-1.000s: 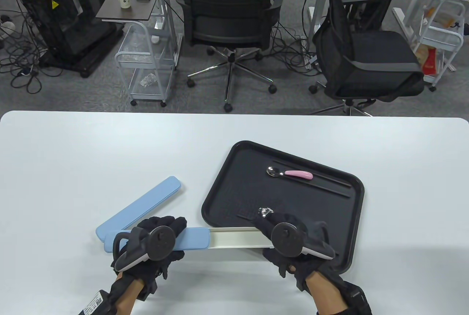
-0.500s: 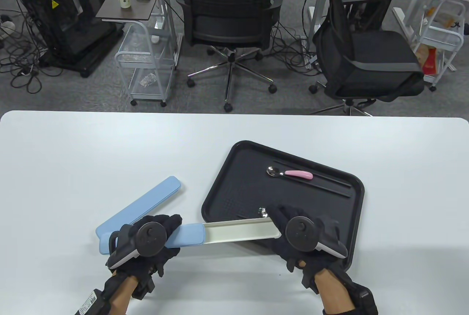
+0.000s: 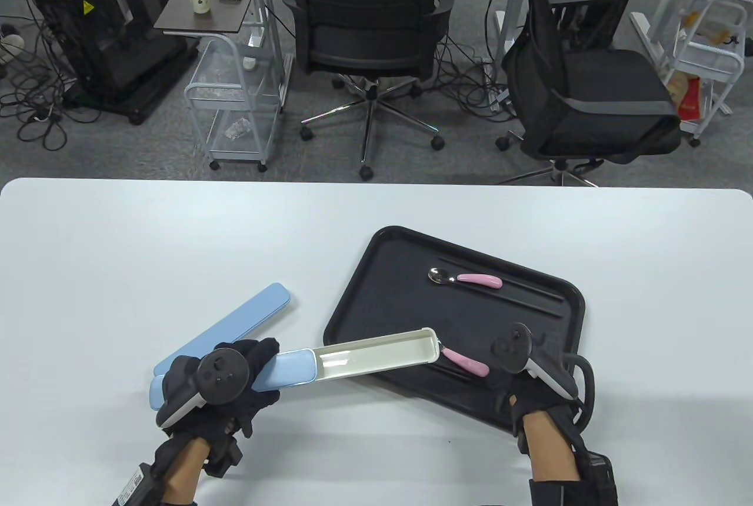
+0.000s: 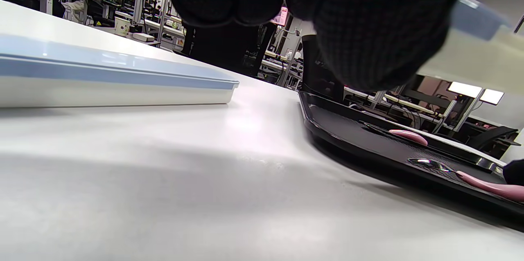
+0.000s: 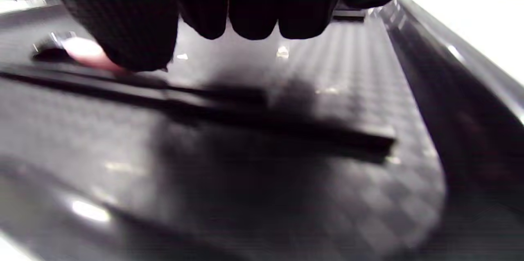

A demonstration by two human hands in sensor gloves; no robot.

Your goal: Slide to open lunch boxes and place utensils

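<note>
The long, narrow utensil box with a pale blue sliding lid (image 3: 282, 369) and a cream inner tray (image 3: 376, 354) is slid open and lifted at a slant, its open end reaching over the near-left rim of the black tray, its blue end in the left hand (image 3: 220, 382); that hand's gloved fingers wrap around the blue lid, and in the left wrist view the box shows only as a blue and cream edge above the dark fingers (image 4: 360, 28); the cream inner tray looks bare inside. Left of it and a little farther away, a second long pale blue box, closed (image 3: 226, 326), lies flat on the white surface (image 3: 176, 235), angled up to the right, its near end beside the left hand. To the right, the black rectangular plastic tray (image 3: 353, 300) sits tilted on the surface; at its far side lie a metal spoon with a pink handle (image 3: 465, 279) and a pair of black chopsticks (image 3: 517, 293), just beside each other; at its near side a second pink-handled spoon (image 3: 465, 362) lies with its bowl hidden behind the end of the open box, alongside another pair of black chopsticks (image 5: 229, 109). The right hand (image 3: 538, 394) is over the near-right part of the tray, fingers curled downward just above the tray floor in the right wrist view, one finger close by the pink handle; I cannot tell whether it touches or grips anything.
</note>
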